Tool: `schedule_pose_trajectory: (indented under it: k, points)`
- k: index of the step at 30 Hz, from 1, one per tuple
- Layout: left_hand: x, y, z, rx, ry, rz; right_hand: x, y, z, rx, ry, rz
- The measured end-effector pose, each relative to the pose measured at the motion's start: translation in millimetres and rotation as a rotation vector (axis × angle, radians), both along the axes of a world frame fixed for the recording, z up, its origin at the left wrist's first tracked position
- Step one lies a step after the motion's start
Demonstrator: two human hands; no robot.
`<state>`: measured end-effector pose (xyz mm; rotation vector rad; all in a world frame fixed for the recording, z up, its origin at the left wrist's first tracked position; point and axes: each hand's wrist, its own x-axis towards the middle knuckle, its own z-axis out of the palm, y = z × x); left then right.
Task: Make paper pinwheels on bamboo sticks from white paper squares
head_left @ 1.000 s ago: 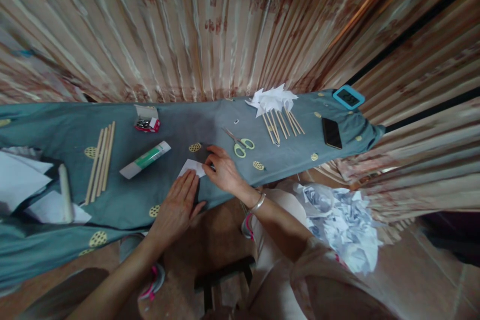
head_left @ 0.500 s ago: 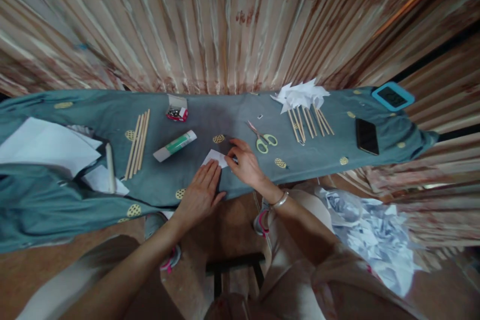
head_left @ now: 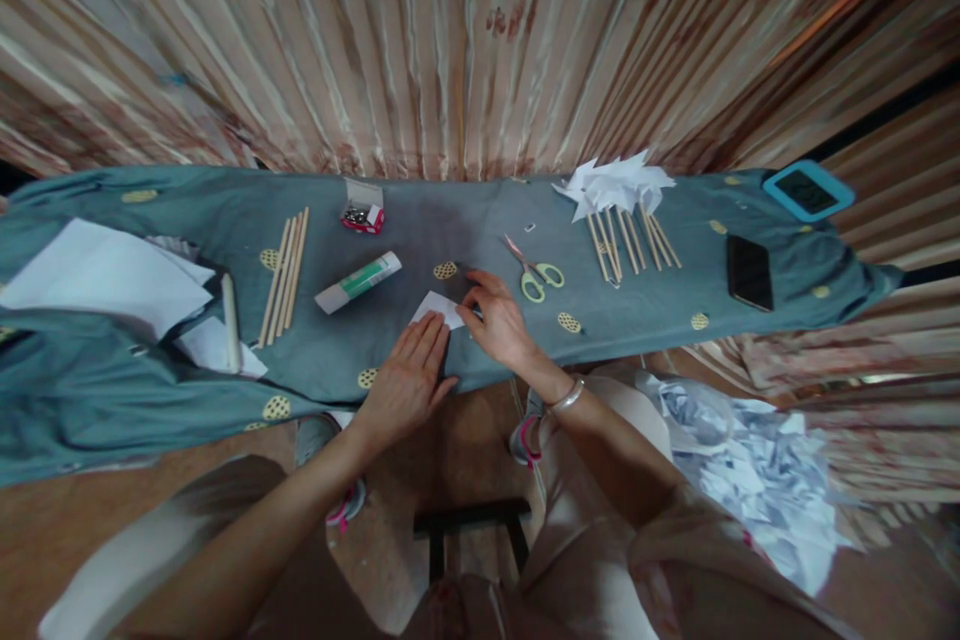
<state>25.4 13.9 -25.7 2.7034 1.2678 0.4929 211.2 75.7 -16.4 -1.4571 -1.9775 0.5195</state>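
A small folded piece of white paper (head_left: 437,305) lies on the green cloth near the table's front edge. My left hand (head_left: 409,375) rests flat over its near left part, fingers extended and thumb apart. At the paper's right edge, my right hand (head_left: 496,320) has its thumb and index finger closed on the paper. Green-handled scissors (head_left: 534,275) lie just right of my right hand. A green and white glue box (head_left: 358,282) is up and left of my left hand, with an open red box of small metal pieces (head_left: 363,210) behind it.
Wooden sticks (head_left: 283,278) and white sheets (head_left: 105,275) with a white rod (head_left: 230,322) lie left. Paper pinwheels on sticks (head_left: 619,188), a phone (head_left: 749,272) and a blue-framed device (head_left: 808,191) are right. Paper scraps (head_left: 757,470) lie below the table at right.
The view has shifted slightly, so the table's things appear a little further right and higher. Both hands stay at the paper in nearly the same pose.
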Motion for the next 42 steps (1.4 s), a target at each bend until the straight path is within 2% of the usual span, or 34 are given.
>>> schedule_pose_trajectory:
  k: [4,9,18,25,31,38,42]
  points:
    - [-0.7,0.3,0.0,-0.021,-0.034,-0.004,1.8,1.3,0.9,-0.023,0.029,0.008]
    - [-8.0,3.0,3.6,-0.007,-0.198,-0.024,9.0,4.7,3.2,-0.088,0.142,0.03]
    - [-16.5,15.9,10.1,-0.212,-0.497,0.256,18.5,8.8,5.2,-0.231,0.341,0.098]
    - [-19.2,28.2,10.8,-0.322,-0.68,0.285,23.5,3.1,15.1,-0.273,0.385,0.157]
    - [-19.6,30.0,14.9,-0.353,-0.717,0.277,36.3,-2.3,24.2,-0.257,0.36,0.184]
    - [-18.3,30.6,19.9,-0.367,-0.703,0.286,31.2,-7.0,14.3,-0.274,0.27,0.244]
    - [-17.8,29.9,17.3,-0.364,-0.713,0.29,28.9,-8.2,11.6,-0.269,0.273,0.244]
